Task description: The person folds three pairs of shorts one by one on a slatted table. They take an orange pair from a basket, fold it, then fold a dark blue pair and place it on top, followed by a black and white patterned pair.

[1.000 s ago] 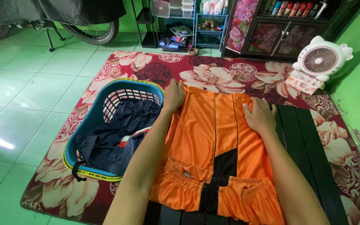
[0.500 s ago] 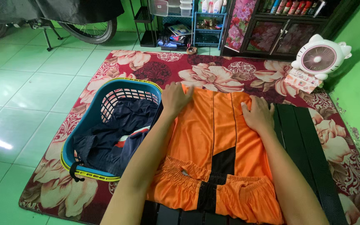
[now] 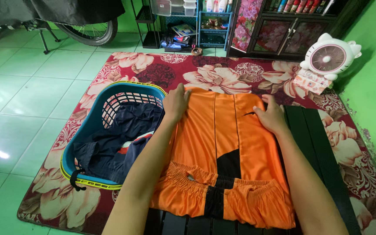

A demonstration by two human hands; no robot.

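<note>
**Inspector:** Checking the hands first. Report.

**Aide:** Left hand (image 3: pixel 176 103) lies open, palm down, on the far left corner of the orange shorts (image 3: pixel 223 152). Right hand (image 3: pixel 271 116) is also open, fingers loosely curved, pressing the far right edge. Neither grips the cloth.

**Inspector:** Location of the shorts?

**Aide:** Spread flat between both hands, waistband toward the person, on a black slatted board (image 3: pixel 314 143) that shows just right of the right hand.

**Inspector:** Step in hand?

**Aide:** By my judgement, smoothing and squaring the garment ahead of a fold. The next move would call for pinching the far hem with both hands and keeping the corners level.

**Inspector:** Edges and room?

**Aide:** Tight on the left: the blue basket (image 3: pixel 88 135) of dark clothes (image 3: pixel 122 139) sits just beside the left wrist, its rim touching or nearly touching the shorts. Beyond the fingertips, open floral rug (image 3: pixel 223 74). Right of the right hand, bare board, then rug. A white fan (image 3: pixel 329 56) stands well apart, far right.
</note>
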